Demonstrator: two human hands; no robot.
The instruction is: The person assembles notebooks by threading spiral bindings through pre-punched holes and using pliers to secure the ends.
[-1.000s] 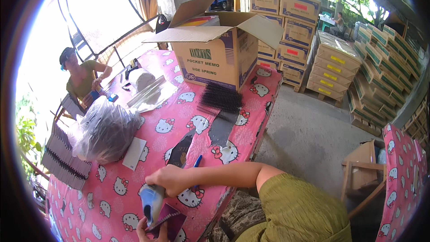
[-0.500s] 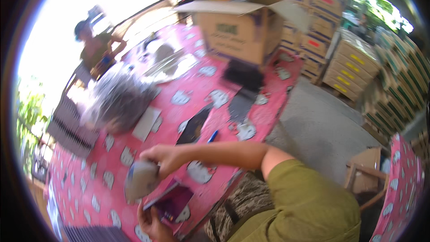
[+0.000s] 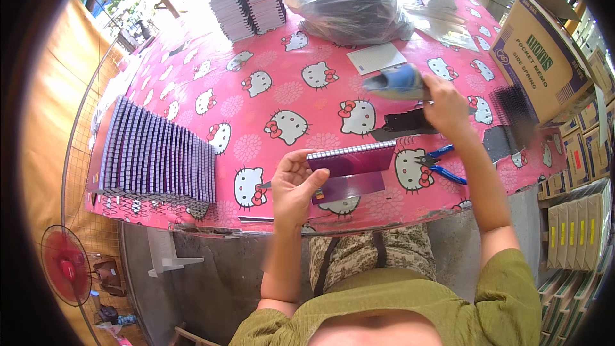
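Observation:
My left hand grips a small purple spiral notebook by its left end, thumb across the front. The notebook is tilted above the table's near edge, its white-edged coil side up and a lower purple flap hanging open. Farther right, my right hand is closed on a folded blue-grey cloth, held above the table and apart from the notebook. Below that hand lie blue-handled cutting pliers with their handles spread. A dark strip is on the tablecloth beneath the cloth.
Stacked purple spiral notebooks stand at the left of the pink table. More stacks, a plastic bag and a white card lie farther back. Black coils sit beside an open carton.
The head view has swung left and levelled. My right hand, earlier close over the notebook with the cloth, is now farther from it, up to the right. The left hand keeps the notebook.

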